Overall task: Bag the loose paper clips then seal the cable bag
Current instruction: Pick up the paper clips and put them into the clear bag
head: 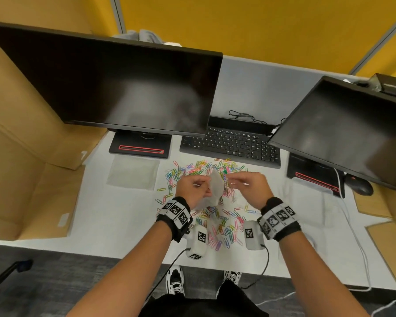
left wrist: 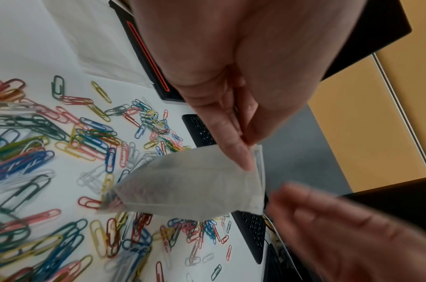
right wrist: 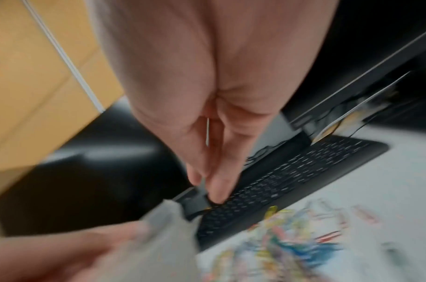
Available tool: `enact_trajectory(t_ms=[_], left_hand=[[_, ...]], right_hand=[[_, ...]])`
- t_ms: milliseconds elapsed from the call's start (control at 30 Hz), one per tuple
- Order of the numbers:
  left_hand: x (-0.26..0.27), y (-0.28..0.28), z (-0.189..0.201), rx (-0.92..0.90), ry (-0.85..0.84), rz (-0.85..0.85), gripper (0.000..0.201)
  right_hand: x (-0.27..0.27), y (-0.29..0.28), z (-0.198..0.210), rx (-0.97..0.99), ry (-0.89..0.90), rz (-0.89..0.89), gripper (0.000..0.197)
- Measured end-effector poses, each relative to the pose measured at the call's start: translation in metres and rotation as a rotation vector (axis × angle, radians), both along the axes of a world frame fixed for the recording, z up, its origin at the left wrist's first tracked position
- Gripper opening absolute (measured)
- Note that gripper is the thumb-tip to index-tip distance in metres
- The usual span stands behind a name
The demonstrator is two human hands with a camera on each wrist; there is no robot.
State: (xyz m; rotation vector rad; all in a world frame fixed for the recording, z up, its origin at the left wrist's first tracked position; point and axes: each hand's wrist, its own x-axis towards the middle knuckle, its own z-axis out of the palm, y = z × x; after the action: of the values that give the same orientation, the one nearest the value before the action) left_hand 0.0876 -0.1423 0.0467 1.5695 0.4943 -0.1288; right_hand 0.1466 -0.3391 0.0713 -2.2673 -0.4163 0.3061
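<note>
White tabletop [head: 128, 216] carries a wide scatter of coloured wire paper clips [head: 217, 227]. Above them the left hand [head: 193, 188] pinches the rim of a small frosted plastic bag [head: 216, 187]; the right hand [head: 249, 185], fingers pressed together, hovers just beside its mouth, grip unclear.

Head: we look from above, forward and down, over the desk [head: 114, 209], both forearms and two monitors.
Left wrist: we sit close under the left hand [left wrist: 231, 76], facing along its fingers to the bag [left wrist: 188, 183] and clips [left wrist: 86, 137].
Right wrist: just as close under the right hand [right wrist: 195, 85], blurred, facing the keyboard [right wrist: 291, 177].
Shared: all three catch the bag, clips and keyboard.
</note>
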Motion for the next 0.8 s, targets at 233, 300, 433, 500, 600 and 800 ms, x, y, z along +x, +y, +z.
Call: enact_trajectory(t_ms=[233,300,433,500,600,800], left_hand=[[-0.008,0.004,0.003,0.031,-0.014,0.016,0.018],[-0.01,0.004,0.002,0.045,-0.01,0.016,0.018],[-0.012,0.0,0.001,0.063,0.009,0.036,0.017],[-0.012,-0.005,0.005,0.075,0.014,0.042,0.016],[-0.011,-0.014,0.009,0.099,0.02,0.039,0.015],[-0.006,-0.034,0.009,0.173,0.016,-0.024,0.02]], right_hand=[[-0.055,-0.053,-0.095,-0.629,0.379,0.034,0.054],[-0.075,-0.042,-0.098,-0.556,0.285,0.064,0.051],[-0.095,-0.024,-0.098,-0.594,0.189,0.242,0.057],[-0.098,-0.023,-0.11,-0.632,0.161,0.301,0.059],[-0.094,-0.025,-0.12,-0.681,0.007,0.372,0.043],[-0.067,-0.043,-0.117,-0.629,-0.104,0.315,0.035]])
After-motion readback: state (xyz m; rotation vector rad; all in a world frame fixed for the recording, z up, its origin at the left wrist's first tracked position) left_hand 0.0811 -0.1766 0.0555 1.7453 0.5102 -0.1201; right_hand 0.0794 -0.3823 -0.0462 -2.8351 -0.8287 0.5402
